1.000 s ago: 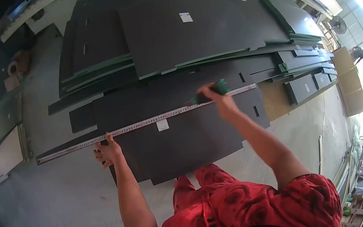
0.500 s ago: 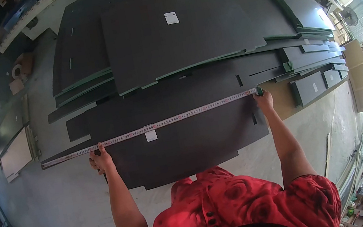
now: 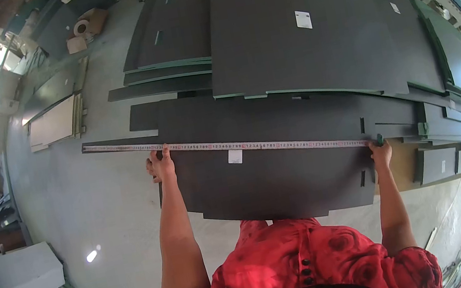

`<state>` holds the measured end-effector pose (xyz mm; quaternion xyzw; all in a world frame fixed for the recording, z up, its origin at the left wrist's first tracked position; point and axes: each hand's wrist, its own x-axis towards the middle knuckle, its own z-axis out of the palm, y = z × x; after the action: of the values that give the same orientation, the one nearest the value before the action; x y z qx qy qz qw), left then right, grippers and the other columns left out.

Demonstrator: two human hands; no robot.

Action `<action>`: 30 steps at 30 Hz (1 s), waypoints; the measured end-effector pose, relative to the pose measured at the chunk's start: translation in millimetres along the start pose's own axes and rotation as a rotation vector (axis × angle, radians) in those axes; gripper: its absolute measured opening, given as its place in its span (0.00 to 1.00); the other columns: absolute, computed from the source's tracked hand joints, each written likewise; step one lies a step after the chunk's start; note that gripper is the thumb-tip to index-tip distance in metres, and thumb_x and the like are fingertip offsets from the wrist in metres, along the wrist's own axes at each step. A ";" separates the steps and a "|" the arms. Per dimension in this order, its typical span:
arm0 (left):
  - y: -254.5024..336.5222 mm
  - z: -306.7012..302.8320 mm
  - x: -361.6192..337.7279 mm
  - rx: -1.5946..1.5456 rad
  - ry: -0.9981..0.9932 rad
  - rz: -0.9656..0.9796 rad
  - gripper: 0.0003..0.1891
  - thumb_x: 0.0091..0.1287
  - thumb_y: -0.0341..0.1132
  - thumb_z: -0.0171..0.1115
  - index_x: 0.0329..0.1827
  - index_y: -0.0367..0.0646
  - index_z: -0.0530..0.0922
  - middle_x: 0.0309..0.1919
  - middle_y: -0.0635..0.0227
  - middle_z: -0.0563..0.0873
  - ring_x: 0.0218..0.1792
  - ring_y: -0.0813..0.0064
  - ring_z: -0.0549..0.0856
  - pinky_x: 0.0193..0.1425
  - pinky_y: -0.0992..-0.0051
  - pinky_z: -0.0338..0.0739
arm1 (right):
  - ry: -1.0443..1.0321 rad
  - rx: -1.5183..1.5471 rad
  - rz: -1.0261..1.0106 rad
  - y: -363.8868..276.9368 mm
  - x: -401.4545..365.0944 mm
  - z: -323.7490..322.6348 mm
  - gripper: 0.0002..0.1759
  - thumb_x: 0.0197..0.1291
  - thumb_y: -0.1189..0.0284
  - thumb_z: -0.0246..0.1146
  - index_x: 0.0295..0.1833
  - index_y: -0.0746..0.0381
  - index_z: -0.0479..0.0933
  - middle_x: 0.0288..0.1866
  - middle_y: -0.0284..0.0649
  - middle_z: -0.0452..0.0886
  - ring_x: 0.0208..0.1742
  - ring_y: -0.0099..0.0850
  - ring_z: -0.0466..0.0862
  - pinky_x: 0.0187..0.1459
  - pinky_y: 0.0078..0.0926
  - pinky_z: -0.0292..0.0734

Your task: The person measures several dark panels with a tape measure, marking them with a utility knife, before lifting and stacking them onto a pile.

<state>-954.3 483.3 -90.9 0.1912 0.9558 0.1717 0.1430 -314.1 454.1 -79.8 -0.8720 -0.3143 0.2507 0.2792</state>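
Note:
A dark grey panel with cut-out edges and a white label lies in front of me. Across it stretches the white blade of a tape measure, its far left end at the tip of the panel's narrow strip. My left hand is closed at the panel's left side, thumb pressed on the blade; its other fingers are partly hidden. On the right, my right hand grips the small dark green tape case, mostly covered by the fingers, near the panel's right edge.
Large dark panels with green edges are stacked beyond. Smaller dark pieces and brown board lie at right. Boards and a cardboard box rest on the floor at left. A white box stands lower left.
My view has turned to the left, so the panels appear farther right and tilted. Both hands keep their places along the stretched tape measure.

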 end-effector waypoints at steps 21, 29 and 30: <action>81.7 31.1 27.5 -0.094 0.079 0.040 0.25 0.52 0.65 0.55 0.51 0.70 0.73 0.69 0.60 0.50 0.70 0.56 0.42 0.61 0.34 0.34 | 0.105 -0.225 -0.096 -15.7 95.1 32.5 0.19 0.42 0.62 0.68 0.32 0.66 0.75 0.27 0.49 0.80 0.33 0.45 0.81 0.33 0.38 0.74; 81.2 36.7 28.5 -0.080 0.056 -0.009 0.27 0.53 0.66 0.53 0.54 0.71 0.70 0.69 0.60 0.51 0.71 0.56 0.42 0.63 0.38 0.34 | 0.015 -0.207 -0.037 -26.0 97.6 31.8 0.21 0.43 0.59 0.67 0.37 0.64 0.76 0.35 0.50 0.80 0.40 0.49 0.79 0.39 0.41 0.72; 81.9 36.2 27.2 -0.069 0.047 -0.006 0.27 0.53 0.66 0.53 0.55 0.70 0.69 0.69 0.59 0.51 0.71 0.56 0.42 0.63 0.39 0.34 | 0.008 -0.202 -0.036 -25.3 99.0 31.8 0.21 0.43 0.59 0.67 0.39 0.63 0.75 0.36 0.50 0.80 0.41 0.49 0.78 0.40 0.42 0.72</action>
<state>-940.2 575.6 -97.7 0.1794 0.9529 0.2084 0.1277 -277.0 549.1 -112.2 -0.8910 -0.3524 0.2091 0.1955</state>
